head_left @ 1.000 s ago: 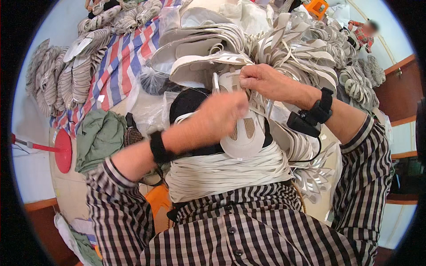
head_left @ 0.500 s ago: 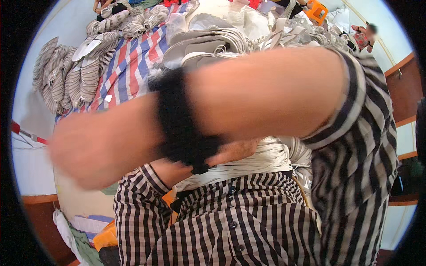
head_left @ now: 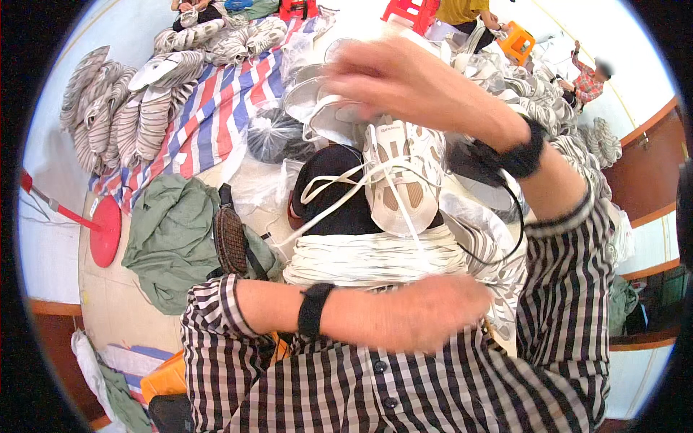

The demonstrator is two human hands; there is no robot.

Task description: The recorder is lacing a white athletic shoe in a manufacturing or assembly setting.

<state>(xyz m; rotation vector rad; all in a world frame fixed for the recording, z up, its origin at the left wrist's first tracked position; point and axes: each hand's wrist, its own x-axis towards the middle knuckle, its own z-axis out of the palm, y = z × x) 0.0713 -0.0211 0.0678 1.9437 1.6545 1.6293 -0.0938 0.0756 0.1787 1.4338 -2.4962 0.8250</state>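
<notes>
A white and beige sneaker [head_left: 406, 177] lies toe toward me, partly on a black cloth-like thing [head_left: 328, 184]. Loose off-white laces [head_left: 339, 189] trail from it to the left and downward. My right hand [head_left: 372, 79], blurred, reaches over the sneaker's far end with its fingers stretched out, above grey-white shoe soles or insoles [head_left: 307, 97]. Low across my lap is my left hand [head_left: 429, 310], smeared by motion, its fingers not readable. Just beyond it lies a thick bundle of white laces [head_left: 361, 258]. Each wrist wears a black band.
Stacks of striped shoe parts [head_left: 137, 123] sit on a red, white and blue sheet [head_left: 216, 108]. A green cloth bundle [head_left: 170, 231] lies left of me, near a red round base [head_left: 106, 231]. Bagged dark items [head_left: 278, 133] stand ahead. Other people [head_left: 469, 14] sit farther back, near an orange stool [head_left: 516, 43].
My right arm has swung from far left back to the right and away from me, uncovering the sneaker and laces. My left hand has moved right and nearer my body.
</notes>
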